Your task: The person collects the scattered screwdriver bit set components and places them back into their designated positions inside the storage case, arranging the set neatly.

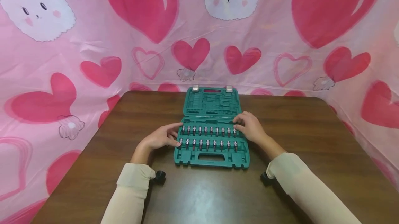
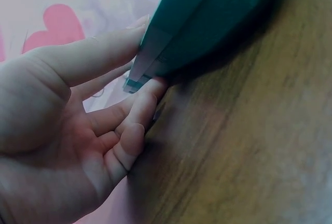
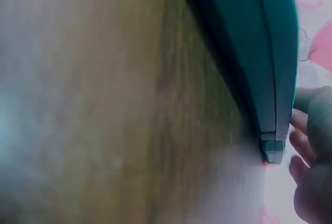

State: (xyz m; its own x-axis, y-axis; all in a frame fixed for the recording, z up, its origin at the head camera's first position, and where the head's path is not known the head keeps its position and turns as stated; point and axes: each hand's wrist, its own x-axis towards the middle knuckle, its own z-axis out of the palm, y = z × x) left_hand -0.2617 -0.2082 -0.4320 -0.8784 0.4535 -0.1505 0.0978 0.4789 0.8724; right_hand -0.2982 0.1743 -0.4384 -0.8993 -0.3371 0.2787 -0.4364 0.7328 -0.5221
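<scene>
A green plastic bit socket case lies unfolded on the wooden table, with two rows of short metal bit sockets in its near half. At its left edge is my left hand. The left thumb rests on the case rim, and bent fingers meet the side wall below, gripping the edge. My right hand lies over the far right corner of the near half, fingers loosely bent by the end socket of the upper row. In the right wrist view, those fingertips are partly hidden behind the case.
The raised lid, with moulded slots and two metal latches, stands behind the near half. Brown table surface surrounds the case. A pink cloth with hearts hangs behind and at both sides.
</scene>
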